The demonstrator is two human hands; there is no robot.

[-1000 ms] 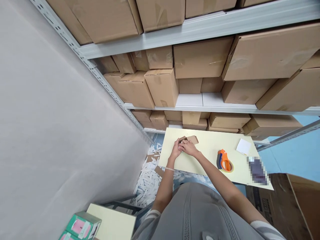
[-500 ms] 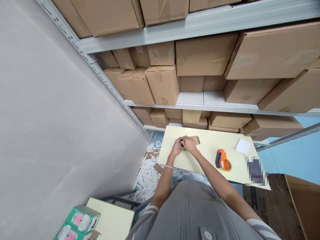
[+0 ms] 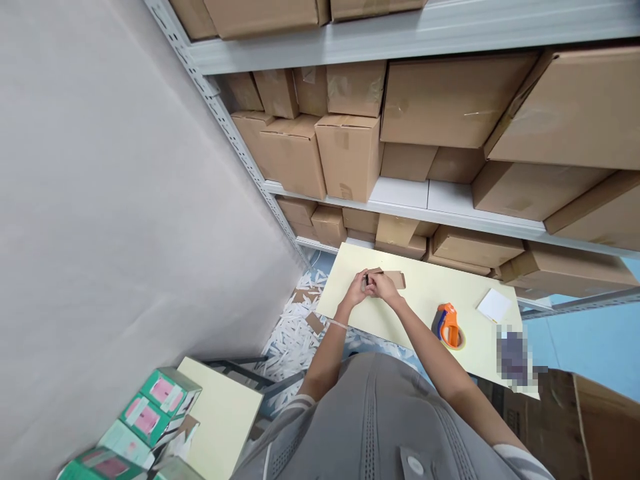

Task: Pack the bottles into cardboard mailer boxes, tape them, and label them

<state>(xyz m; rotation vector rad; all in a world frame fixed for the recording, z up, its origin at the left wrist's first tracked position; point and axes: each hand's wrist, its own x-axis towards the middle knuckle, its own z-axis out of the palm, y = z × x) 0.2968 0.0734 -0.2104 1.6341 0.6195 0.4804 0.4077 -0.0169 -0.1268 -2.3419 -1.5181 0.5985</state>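
Note:
Above the left part of the pale yellow table [image 3: 335,293], both of my hands meet at a small brown cardboard box [image 3: 396,278] with its flap spread out to the right. My left hand [image 3: 356,292] is closed around the box's left side. My right hand [image 3: 384,288] reaches in from the right, fingers bent together at a small dark object [image 3: 367,280] in the box opening. The fingers cover most of that object, so its kind does not show. An orange and blue tape dispenser [image 3: 450,327] lies on the table, right of my hands.
Farther right on the table are a white paper pad [image 3: 494,305] and a blurred dark item [image 3: 513,357]. Cardboard boxes [image 3: 347,157] fill the metal shelf [image 3: 320,50] ahead. Paper strips [image 3: 290,340] litter the floor. Green and pink boxes [image 3: 145,417] stand lower left; a large open carton [image 3: 545,413] lower right.
The view has turned slightly, showing more of the green and pink boxes at lower left. Both hands stay at the small cardboard box, with only a slight shift of the fingers.

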